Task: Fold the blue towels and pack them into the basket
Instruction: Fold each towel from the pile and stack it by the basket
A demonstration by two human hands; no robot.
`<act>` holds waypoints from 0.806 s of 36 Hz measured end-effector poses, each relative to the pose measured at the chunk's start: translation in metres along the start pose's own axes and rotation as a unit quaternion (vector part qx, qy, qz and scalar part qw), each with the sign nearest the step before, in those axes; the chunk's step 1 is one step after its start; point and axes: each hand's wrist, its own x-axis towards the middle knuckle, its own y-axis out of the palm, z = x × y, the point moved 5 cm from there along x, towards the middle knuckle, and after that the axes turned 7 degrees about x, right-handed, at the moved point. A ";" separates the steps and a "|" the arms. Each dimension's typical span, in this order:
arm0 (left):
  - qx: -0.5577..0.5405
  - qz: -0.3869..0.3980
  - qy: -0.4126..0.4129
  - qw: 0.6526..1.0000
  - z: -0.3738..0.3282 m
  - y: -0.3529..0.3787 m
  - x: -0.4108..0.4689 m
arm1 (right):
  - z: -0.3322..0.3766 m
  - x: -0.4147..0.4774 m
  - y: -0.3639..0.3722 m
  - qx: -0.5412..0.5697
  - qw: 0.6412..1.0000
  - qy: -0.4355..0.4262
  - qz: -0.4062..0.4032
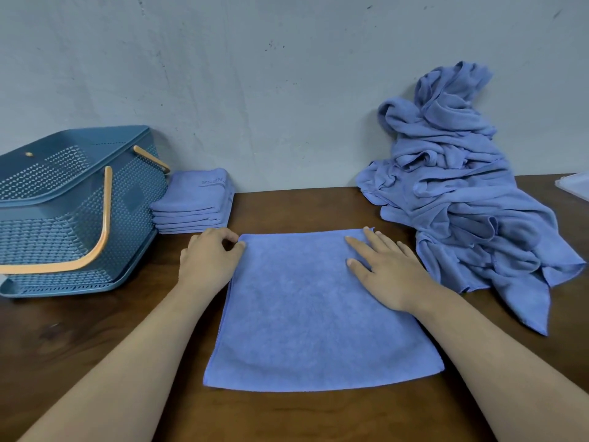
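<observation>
A blue towel (306, 320) lies flat on the brown table in front of me, folded to a square. My left hand (210, 256) pinches its far left corner between thumb and fingers. My right hand (385, 269) rests palm down on the far right part of the towel, fingers spread. A stack of several folded blue towels (194, 202) sits against the wall, just right of the blue basket (47, 224). The basket has orange handles lowered, and its inside is hidden from this angle. A pile of crumpled blue towels (462, 193) leans on the wall at the right.
The grey wall runs along the back edge of the table. A clear plastic item (575, 186) shows at the far right edge. Bare brown table (79, 339) lies at the near left, below the basket.
</observation>
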 end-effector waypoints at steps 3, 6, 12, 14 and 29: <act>-0.010 -0.026 -0.008 1.000 -0.004 -0.002 0.003 | -0.001 0.000 0.001 -0.004 1.000 0.002 0.004; -0.021 -0.040 -0.005 0.999 -0.008 -0.006 0.006 | -0.001 0.001 0.001 -0.007 1.000 0.002 0.008; 0.044 -0.028 0.001 0.999 -0.010 -0.001 0.004 | -0.002 0.002 0.002 -0.010 1.000 0.001 0.007; 0.004 -0.030 -0.002 1.000 -0.013 -0.008 0.000 | -0.002 0.002 0.002 -0.010 1.000 0.002 0.007; 0.134 0.175 0.243 0.945 -0.044 0.013 -0.114 | -0.006 0.003 0.003 -0.015 1.000 0.008 0.022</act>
